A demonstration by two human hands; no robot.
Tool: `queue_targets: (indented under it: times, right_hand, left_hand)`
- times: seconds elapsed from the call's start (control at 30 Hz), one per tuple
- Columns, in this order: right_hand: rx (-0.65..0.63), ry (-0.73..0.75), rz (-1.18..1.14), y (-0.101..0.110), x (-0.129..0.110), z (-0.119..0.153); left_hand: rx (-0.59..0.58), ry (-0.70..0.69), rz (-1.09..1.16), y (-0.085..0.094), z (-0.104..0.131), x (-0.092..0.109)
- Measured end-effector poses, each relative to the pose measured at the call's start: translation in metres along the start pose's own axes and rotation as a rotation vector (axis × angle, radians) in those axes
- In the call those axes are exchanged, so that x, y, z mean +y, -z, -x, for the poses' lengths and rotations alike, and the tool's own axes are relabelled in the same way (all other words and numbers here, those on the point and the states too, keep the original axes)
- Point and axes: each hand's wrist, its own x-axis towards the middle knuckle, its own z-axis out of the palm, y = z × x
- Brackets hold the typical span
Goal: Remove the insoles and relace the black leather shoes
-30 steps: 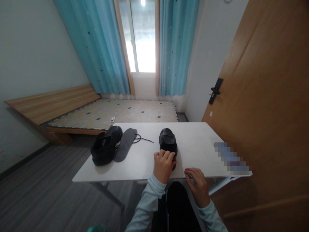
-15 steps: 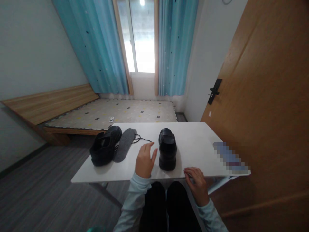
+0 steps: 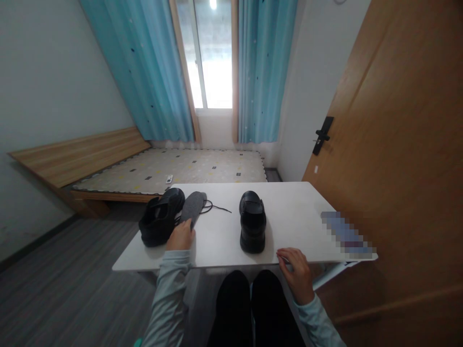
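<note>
- My left hand point(image 3: 181, 237) is over the near part of the grey insole point(image 3: 193, 207), toward the left side of the white table point(image 3: 292, 212); my fingers are bent against it, but the hand hides its near end — I cannot tell whether I have it pinched.
- The rest of the insole reaches toward the table's far-left corner, lying slantwise just beside the left-hand black shoe point(image 3: 156, 225).
- That shoe stands along the left edge, sole down, its dark opening turned up; I see striped detail on the side facing the insole.
- A thin black lace point(image 3: 217, 207) loops out by the insole's right side and trails toward the middle of the table.
- The other black shoe point(image 3: 252, 225) stands upright nearer the middle, one end close to the near edge, the other pointing at the far edge, well apart from the insole.
- My right hand point(image 3: 296, 270) rests at the near edge, to the right of that shoe — fingers loosely curled, a narrow gap left between them and my thumb.
- A blurred-out bluish item point(image 3: 347, 233) lies along the right edge, down by the near-right corner.
- Beyond the far edge is a bed point(image 3: 206, 164), with a small white object point(image 3: 169, 179) on it.
</note>
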Motion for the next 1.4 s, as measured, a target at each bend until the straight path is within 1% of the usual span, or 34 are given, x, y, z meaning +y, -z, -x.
queue_targets:
  times: [0.1, 0.2, 0.27, 0.3, 0.37, 0.43, 0.5, 0.57, 0.63, 0.7, 0.8, 0.83, 0.9, 0.93, 1.0, 1.07, 1.1, 1.17, 1.27, 1.33, 1.4]
  right_hand:
    - [-0.007, -0.004, -0.002, 0.000, 0.000, -0.001]
    - [-0.008, -0.005, -0.006, 0.001, 0.000, -0.003]
    - [-0.003, -0.002, -0.005, 0.002, -0.001, -0.004]
    - [0.000, -0.001, -0.005, 0.002, -0.001, -0.004]
    - [0.003, -0.004, -0.008, 0.002, -0.001, -0.005]
    - [0.009, -0.014, -0.017, 0.002, -0.002, -0.008]
    - [0.023, -0.028, -0.031, 0.003, -0.002, -0.012]
    - [0.038, -0.045, -0.052, 0.004, -0.003, -0.018]
    - [0.047, -0.064, -0.086, 0.006, -0.004, -0.027]
    - [0.055, -0.096, -0.132, 0.007, -0.005, -0.037]
    - [0.066, -0.198, -0.248, 0.008, -0.010, -0.054]
    - [0.066, -0.246, -0.323, 0.009, -0.013, -0.060]
    - [0.051, -0.351, -0.556, 0.009, -0.019, -0.074]
    - [0.048, -0.398, -0.686, 0.010, -0.023, -0.081]
    - [-0.009, -0.484, -0.909, 0.010, -0.030, -0.094]
    - [-0.097, -0.563, -1.073, 0.010, -0.037, -0.106]
    - [-0.131, -0.606, -1.125, 0.009, -0.040, -0.110]
    - [-0.158, -0.683, -1.148, 0.009, -0.045, -0.116]
    - [-0.126, -0.712, -1.077, 0.009, -0.051, -0.121]
    - [-0.121, -0.703, -1.055, 0.010, -0.052, -0.122]
    - [-0.145, -0.705, -1.050, 0.009, -0.051, -0.123]
  left_hand:
    - [-0.068, 0.025, -0.015, 0.007, 0.000, 0.002]
    - [-0.121, 0.007, -0.079, 0.014, -0.002, 0.005]
    - [-0.129, 0.017, -0.120, 0.018, -0.003, 0.008]
    - [-0.115, 0.036, -0.131, 0.019, -0.004, 0.009]
    - [-0.062, 0.091, -0.132, 0.023, -0.004, 0.009]
    - [0.029, 0.153, -0.119, 0.026, -0.002, 0.009]
    - [0.172, 0.206, -0.111, 0.027, 0.000, 0.008]
    - [0.354, 0.199, -0.102, 0.029, 0.004, 0.008]
    - [0.529, 0.127, -0.085, 0.031, 0.009, 0.011]
    - [0.680, 0.037, -0.061, 0.033, 0.014, 0.020]
    - [0.873, -0.118, -0.001, 0.038, 0.028, 0.042]
    - [0.916, -0.186, 0.028, 0.040, 0.035, 0.052]
    - [0.967, -0.345, 0.119, 0.043, 0.051, 0.074]
    - [0.974, -0.423, 0.172, 0.044, 0.060, 0.085]
    - [0.966, -0.557, 0.261, 0.047, 0.080, 0.108]
    - [0.951, -0.672, 0.314, 0.050, 0.099, 0.128]
    - [0.924, -0.730, 0.319, 0.052, 0.107, 0.137]
    - [0.882, -0.829, 0.322, 0.055, 0.121, 0.153]
    - [0.852, -0.899, 0.366, 0.055, 0.133, 0.170]
    - [0.811, -0.909, 0.425, 0.049, 0.137, 0.178]
    - [0.748, -0.945, 0.474, 0.040, 0.138, 0.183]
